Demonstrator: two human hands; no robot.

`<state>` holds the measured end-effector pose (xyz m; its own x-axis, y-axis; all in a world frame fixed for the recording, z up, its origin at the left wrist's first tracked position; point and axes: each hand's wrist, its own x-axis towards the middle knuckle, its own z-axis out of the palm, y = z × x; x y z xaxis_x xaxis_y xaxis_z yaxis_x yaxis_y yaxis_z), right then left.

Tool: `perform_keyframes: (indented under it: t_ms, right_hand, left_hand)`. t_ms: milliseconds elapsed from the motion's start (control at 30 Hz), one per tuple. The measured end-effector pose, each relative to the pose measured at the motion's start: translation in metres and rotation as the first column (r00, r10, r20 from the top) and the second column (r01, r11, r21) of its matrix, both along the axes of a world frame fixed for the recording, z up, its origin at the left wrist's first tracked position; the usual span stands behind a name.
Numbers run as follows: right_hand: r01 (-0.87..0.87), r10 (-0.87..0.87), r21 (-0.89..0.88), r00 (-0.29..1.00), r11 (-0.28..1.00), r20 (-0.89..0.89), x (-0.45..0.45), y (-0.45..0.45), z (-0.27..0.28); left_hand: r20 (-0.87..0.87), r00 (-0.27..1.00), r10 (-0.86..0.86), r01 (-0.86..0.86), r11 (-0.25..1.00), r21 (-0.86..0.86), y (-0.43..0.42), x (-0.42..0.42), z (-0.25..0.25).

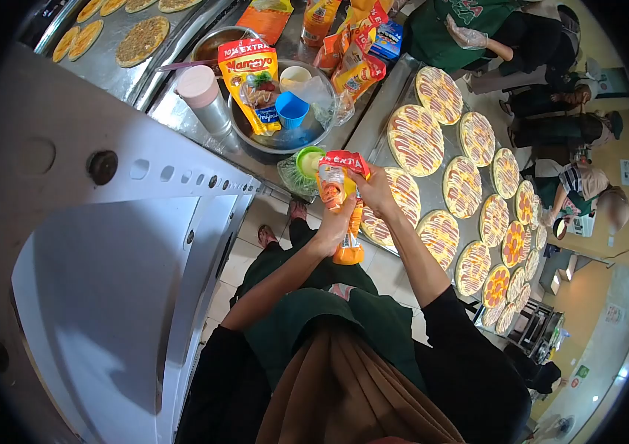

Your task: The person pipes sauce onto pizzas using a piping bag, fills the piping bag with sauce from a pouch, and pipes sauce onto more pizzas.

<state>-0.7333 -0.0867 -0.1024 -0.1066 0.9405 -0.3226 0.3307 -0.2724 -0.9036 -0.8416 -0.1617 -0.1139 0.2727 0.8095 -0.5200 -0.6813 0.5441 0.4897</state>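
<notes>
Both hands grip a red and orange sauce pouch (349, 252) in front of my body, above the floor. My left hand (335, 228) is closed around its middle. Higher up, near the red printed end, my right hand (377, 194) is closed on the same pouch. The pouch looks squeezed narrow between the hands, and its lower end bulges orange. Just left of the printed end is a green cup (309, 162) with pale contents, wrapped about by clear plastic. My fingertips are partly hidden by the pouch.
A steel bowl (241, 135) holds a mayonnaise pouch (248, 83) and a blue cup (292, 109). A pink-lidded jar (203, 96) stands beside it. Topped pizzas cover a metal tray (397, 122) on my right. A white oven-like unit (107, 281) is at left. A gloved co-worker's hand (467, 34) shows beyond.
</notes>
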Motion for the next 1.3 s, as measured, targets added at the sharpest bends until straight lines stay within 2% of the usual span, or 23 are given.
perform_keyframes:
  t_ms: [367,467,567,667,733,767,900,1000,1167,1300]
  right_hand:
    - [0.046,-0.048,-0.046,0.998,0.998,-0.039,0.001,-0.008,-0.006]
    - [0.125,-0.131,-0.052,0.982,0.991,-0.135,-0.001,-0.010,-0.003]
    - [0.063,-0.067,-0.035,0.993,0.997,-0.099,0.004,-0.010,-0.002]
    - [0.111,-0.144,-0.196,0.976,0.974,-0.163,0.002,-0.015,0.001]
    - [0.120,-0.173,-0.232,0.959,0.965,-0.223,-0.002,-0.015,0.007]
    - [0.125,-0.189,-0.250,0.949,0.960,-0.252,-0.004,-0.015,0.010]
    - [0.155,-0.208,-0.245,0.956,0.957,-0.206,-0.005,-0.019,0.010]
    - [0.135,-0.167,-0.205,0.975,0.969,-0.146,-0.001,-0.021,-0.002]
    - [0.121,-0.133,-0.118,0.986,0.986,-0.104,-0.010,-0.024,0.006]
    - [0.169,-0.187,-0.126,0.972,0.977,-0.143,-0.012,-0.029,-0.001]
  left_hand:
    - [-0.214,0.977,-0.021,0.043,0.994,0.097,-0.003,0.000,-0.005]
    - [-0.224,0.972,-0.072,0.100,0.989,0.112,-0.003,-0.008,0.004]
    - [0.021,0.975,-0.222,0.222,0.975,0.023,-0.006,-0.019,0.002]
    - [0.350,0.927,-0.136,0.174,0.982,-0.080,-0.005,-0.029,0.010]
    - [0.343,0.939,-0.035,0.085,0.988,-0.132,0.001,-0.030,0.010]
    - [0.339,0.941,0.015,0.041,0.987,-0.157,0.005,-0.030,0.009]
    - [0.254,0.965,-0.061,0.092,0.990,-0.110,0.013,-0.025,-0.003]
    - [0.122,0.992,-0.029,0.051,0.982,-0.181,0.012,-0.019,-0.003]
    - [-0.071,0.996,-0.055,0.043,0.987,-0.154,0.014,-0.018,-0.003]
    - [-0.186,0.982,-0.021,0.003,0.995,-0.098,0.013,-0.010,-0.016]
